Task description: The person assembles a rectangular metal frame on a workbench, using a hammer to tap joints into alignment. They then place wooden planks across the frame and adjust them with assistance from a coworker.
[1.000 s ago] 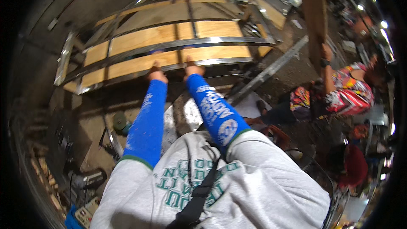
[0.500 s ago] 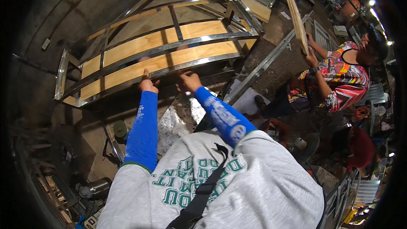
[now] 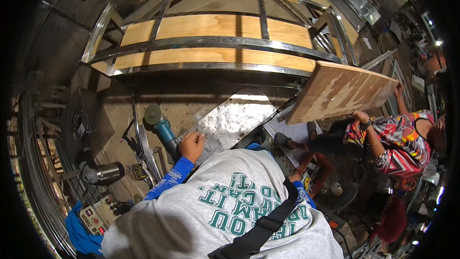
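My left hand [image 3: 192,146] hangs in front of my shirt with its fingers curled in. Nothing shows in it. Just beyond it an angle grinder [image 3: 166,132] with a teal body and a round disc lies on the floor, apart from the hand. Low at my right side is my right hand [image 3: 294,177], mostly hidden by my shirt and strap; its fingers cannot be made out. Ahead of me stands a long shiny metal-tube frame [image 3: 201,43] with a plywood panel [image 3: 196,27] inside it. Neither hand touches the frame.
A co-worker [image 3: 393,136] at the right holds a large wooden board [image 3: 340,91] in both hands, near the frame's right end. A shiny metal sheet [image 3: 238,117] lies on the floor. A steel tumbler [image 3: 104,173] and a control box [image 3: 93,218] stand at lower left.
Both my hands have let go of the frame's near rail and drawn back toward my body. The co-worker's board has swung down and left, toward the frame. My view has shifted.
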A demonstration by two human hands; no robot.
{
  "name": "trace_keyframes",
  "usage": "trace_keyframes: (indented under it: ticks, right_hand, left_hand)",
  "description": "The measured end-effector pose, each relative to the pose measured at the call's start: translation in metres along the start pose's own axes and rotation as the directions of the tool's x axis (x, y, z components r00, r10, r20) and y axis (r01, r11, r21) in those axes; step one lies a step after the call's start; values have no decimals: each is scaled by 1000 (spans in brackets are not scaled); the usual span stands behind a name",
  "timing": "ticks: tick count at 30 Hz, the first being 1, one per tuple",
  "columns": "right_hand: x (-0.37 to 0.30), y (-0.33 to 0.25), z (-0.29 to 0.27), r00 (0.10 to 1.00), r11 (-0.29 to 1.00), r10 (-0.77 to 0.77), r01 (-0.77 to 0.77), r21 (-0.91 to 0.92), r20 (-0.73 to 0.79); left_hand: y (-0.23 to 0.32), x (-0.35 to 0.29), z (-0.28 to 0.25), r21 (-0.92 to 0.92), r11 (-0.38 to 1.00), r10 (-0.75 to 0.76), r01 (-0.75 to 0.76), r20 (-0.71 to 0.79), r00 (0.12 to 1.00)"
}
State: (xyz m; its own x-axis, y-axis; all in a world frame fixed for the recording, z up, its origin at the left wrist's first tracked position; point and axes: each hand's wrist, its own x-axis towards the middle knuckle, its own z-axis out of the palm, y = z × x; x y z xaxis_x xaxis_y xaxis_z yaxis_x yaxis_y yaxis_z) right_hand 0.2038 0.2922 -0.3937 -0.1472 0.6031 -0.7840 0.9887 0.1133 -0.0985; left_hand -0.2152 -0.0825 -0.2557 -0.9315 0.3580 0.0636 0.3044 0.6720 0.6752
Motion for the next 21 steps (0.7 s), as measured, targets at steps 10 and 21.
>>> trace_keyframes:
  ticks: [10, 21]
  right_hand:
    - [36, -92, -15, 841, 871, -474, 492, 5, -260]
    - [33, -184, -21, 598, 540, -796, 772, -335, 95]
  left_hand:
    - [-27, 20, -42, 214, 644, -697, 734, -233, 679]
    - [-71, -31, -26, 125, 566, -723, 815, -399, 564]
